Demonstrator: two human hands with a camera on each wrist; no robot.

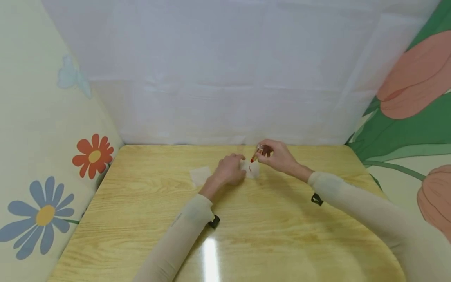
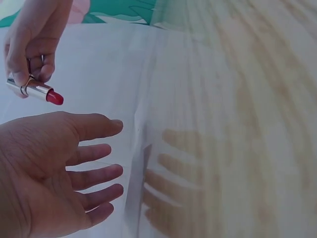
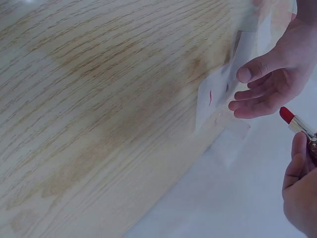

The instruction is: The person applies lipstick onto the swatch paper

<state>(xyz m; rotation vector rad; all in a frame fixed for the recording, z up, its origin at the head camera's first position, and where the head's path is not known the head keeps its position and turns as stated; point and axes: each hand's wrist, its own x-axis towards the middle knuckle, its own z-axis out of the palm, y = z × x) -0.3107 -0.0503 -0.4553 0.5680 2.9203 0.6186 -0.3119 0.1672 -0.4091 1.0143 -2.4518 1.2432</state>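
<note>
Between finger and thumb my right hand (image 1: 280, 157) pinches a lipstick (image 1: 258, 151), its red tip bare and pointing down toward the table. A small white sheet (image 1: 254, 172) lies below, bearing a short red stroke (image 1: 250, 169). My left hand (image 1: 229, 170) is beside that sheet and overlaps its left part in the head view. The left wrist view shows this hand (image 2: 54, 168) with fingers spread and holding nothing; whether it touches the sheet I cannot tell. In the right wrist view, the lipstick tip (image 3: 287, 115) is apart from the marked paper (image 3: 205, 111).
Another white sheet (image 1: 199, 176) lies left of my left hand. The wooden table (image 1: 267, 231) ends at a white cloth backdrop (image 1: 211, 78). Flower-patterned panels (image 1: 95, 156) stand at both sides. A black strap (image 1: 214, 221) hangs at my left sleeve.
</note>
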